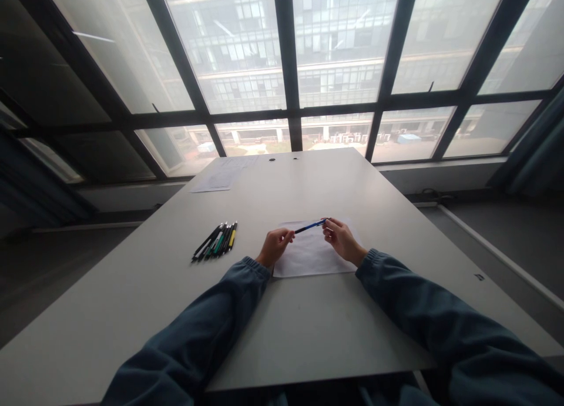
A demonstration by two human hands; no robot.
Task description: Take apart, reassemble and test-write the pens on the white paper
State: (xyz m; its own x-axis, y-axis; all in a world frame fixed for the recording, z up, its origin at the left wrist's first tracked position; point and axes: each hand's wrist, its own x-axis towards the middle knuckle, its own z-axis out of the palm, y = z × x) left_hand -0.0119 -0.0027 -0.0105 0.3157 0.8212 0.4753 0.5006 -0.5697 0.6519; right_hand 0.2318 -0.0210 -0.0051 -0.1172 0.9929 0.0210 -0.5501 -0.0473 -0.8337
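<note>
A blue pen (309, 225) is held level between both my hands, a little above a white sheet of paper (309, 259) on the grey table (282, 312). My left hand (275, 245) pinches the pen's dark left end. The fingertips of my right hand (339, 239) grip its right end. Both hands are closed on it. To the left, a row of several pens (217, 241) lies side by side, black, green and yellow among them.
Papers (222, 175) lie at the table's far left corner, near two small dark holes (284, 158) in the top. Big windows with dark frames stand behind the table. Floor drops away on both sides.
</note>
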